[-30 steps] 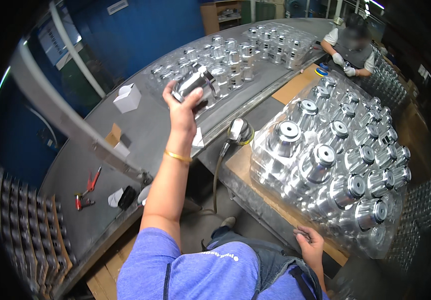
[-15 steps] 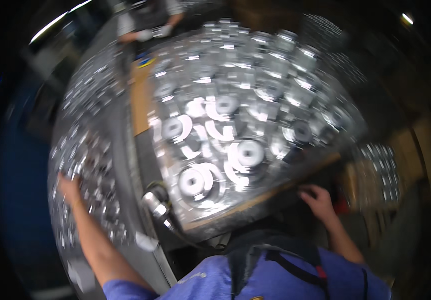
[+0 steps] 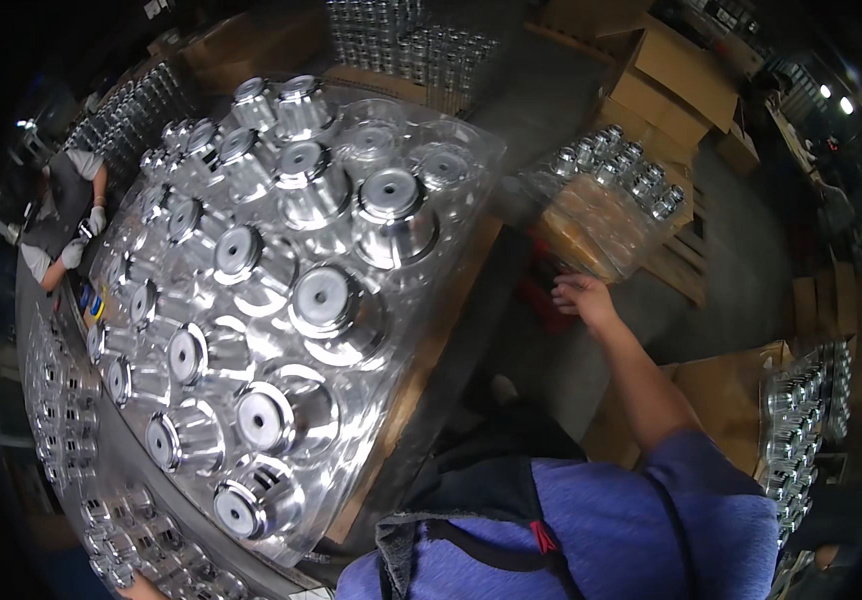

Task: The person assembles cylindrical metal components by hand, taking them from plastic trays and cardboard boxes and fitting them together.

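Observation:
A clear plastic tray (image 3: 396, 300) lies on the bench before me, filled with shiny cup-shaped metal parts (image 3: 321, 300), each with a pale disc and a small central hole on top. Two of its far-right pockets hold no part. My right hand (image 3: 581, 295) is stretched out to the right with loosely bent fingers apart, nothing visible in them, beside a clear tray (image 3: 591, 225) of smaller metal parts. At the lower left edge only a bit of my left hand (image 3: 139, 588) shows, next to similar small metal parts (image 3: 131, 535); its fingers are mostly hidden.
Across the bench at left, a gloved co-worker (image 3: 76, 215) handles a small part. An open cardboard box (image 3: 676, 85) stands at the far right. More trays of metal parts (image 3: 796, 430) stand on boxes at the right. A wooden edge (image 3: 421, 360) runs along the bench.
My view has turned to the right, bringing boxes and further trays into sight. The right hand now reaches out toward the side tray; the left is mostly out of the picture.

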Motion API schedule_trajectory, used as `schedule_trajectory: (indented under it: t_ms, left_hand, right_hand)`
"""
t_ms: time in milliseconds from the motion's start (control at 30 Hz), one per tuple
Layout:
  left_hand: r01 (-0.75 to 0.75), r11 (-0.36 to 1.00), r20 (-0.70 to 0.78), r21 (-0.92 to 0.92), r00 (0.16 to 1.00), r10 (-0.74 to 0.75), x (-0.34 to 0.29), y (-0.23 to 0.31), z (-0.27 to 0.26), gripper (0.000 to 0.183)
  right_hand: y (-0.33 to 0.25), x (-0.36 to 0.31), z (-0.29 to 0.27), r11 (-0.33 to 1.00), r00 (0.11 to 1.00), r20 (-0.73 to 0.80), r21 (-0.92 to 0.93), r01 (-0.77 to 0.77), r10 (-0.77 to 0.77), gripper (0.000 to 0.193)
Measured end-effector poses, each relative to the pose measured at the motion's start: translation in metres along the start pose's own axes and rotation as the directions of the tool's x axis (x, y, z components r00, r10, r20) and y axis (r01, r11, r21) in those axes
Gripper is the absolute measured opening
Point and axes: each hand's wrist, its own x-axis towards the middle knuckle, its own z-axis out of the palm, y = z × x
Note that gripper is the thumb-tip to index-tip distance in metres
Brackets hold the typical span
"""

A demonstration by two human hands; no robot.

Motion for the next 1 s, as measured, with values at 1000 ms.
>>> schedule_trajectory:
  t_ms: [1000]
  left_hand:
    - [-0.689, 0.631, -0.583, -0.358, 0.692, 0.425, -0.348, 0.199, -0.347, 0.049]
  right_hand:
    - [-0.050, 0.580, -0.153, 0.324, 0.996, -0.057, -0.943, -0.075, 0.065, 0.070]
